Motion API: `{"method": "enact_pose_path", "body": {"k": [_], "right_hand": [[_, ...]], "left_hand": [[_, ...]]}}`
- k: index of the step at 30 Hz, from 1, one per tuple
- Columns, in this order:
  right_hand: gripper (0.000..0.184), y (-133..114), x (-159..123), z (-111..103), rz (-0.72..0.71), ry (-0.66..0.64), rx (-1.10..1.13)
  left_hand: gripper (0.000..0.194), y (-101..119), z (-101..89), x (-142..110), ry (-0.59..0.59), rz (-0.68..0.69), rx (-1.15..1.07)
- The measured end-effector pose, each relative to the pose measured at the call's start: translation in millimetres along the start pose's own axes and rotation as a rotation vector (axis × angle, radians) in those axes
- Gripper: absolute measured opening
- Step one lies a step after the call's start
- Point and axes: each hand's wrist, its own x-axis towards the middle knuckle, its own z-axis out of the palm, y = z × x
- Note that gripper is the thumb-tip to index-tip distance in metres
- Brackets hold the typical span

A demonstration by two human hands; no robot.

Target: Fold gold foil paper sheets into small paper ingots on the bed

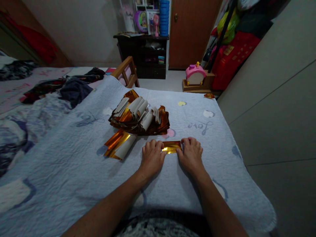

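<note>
A small gold foil sheet [171, 146] lies folded on the light blue quilt [74, 164] in front of me. My left hand [152, 155] presses its left end with curled fingers. My right hand [191, 154] presses its right end the same way. Both hands rest knuckles-up on the quilt, pinching the foil strip between them. Just beyond them is a heap of gold-and-white foil sheets [139, 115], folded and curled. A single folded foil sheet [119, 144] lies to the left of my left hand.
Dark clothes [71, 87] lie bunched at the bed's far left. A wooden chair back [127, 74] stands past the bed. A dark shelf unit [145, 56], a door [192, 33] and a pink toy [195, 74] are at the back. A grey wall runs along the right.
</note>
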Motion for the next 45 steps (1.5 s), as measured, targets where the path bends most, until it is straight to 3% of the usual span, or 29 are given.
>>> {"method": "enact_pose_path", "body": {"k": [8,12,16,20,22,29,33,38,45], "right_hand": [[0.022,25.0,6.1,-2.1,0.013,0.054,-0.028],[0.014,31.2,10.5,-6.7,0.044,0.052,0.116],[0.024,24.6,12.1,-6.7,-0.062,-0.013,0.246],[0.043,9.6,9.7,-1.9,-0.091,-0.017,0.057],[0.042,4.9,9.2,-0.4,-0.103,-0.01,0.047],[0.024,7.8,9.4,-4.5,-0.144,-0.088,0.178],[0.021,11.5,7.8,-5.4,-0.164,-0.086,0.244],[0.021,15.7,7.5,-8.0,-0.238,-0.086,0.487],[0.009,13.9,7.3,-10.1,-0.098,-0.171,1.06]], "left_hand": [[0.013,0.1,-0.6,0.1,-0.002,0.0,0.001],[0.013,-1.3,0.0,-0.7,0.008,0.009,-0.007],[0.025,-3.3,3.8,-1.2,0.062,0.012,-0.061],[0.052,-3.5,5.6,0.3,0.086,-0.018,-0.105],[0.055,-3.3,5.0,1.3,0.078,-0.008,-0.112],[0.036,-2.5,0.1,5.3,0.041,0.03,-0.201],[0.052,-3.9,-1.2,9.2,0.029,0.099,-0.221],[0.071,-6.1,-6.7,14.9,0.018,0.165,-0.369],[0.056,-4.3,-11.3,21.0,-0.036,0.058,-0.831]]}}
